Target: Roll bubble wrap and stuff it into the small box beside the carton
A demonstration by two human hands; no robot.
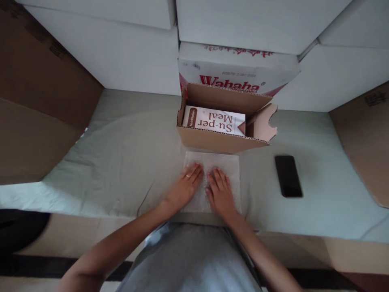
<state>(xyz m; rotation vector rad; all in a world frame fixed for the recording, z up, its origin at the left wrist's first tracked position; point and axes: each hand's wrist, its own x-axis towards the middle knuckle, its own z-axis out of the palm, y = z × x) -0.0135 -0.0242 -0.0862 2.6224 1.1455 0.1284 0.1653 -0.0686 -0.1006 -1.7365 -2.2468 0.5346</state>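
A whitish, translucent sheet that looks like bubble wrap [209, 159] lies flat on the cloth-covered surface close to my body. My left hand [190, 182] rests on its left part, fingers stretched out, a ring on one finger. On the right part lies my right hand [221, 190], palm down with fingers spread. Just beyond the sheet stands an open brown cardboard box [223, 140] with a notched right side. Inside it, a white carton printed "Su-per Meal" [214, 120] sits toward the left, its lettering upside down from my side.
A black phone [288, 176] lies to the right on the pale green cloth [121, 142]. Behind the open box is a white Wahaha box [240, 67] among stacked white boxes [136, 52]. Large brown cartons stand at the left [39, 134] and right [364, 142].
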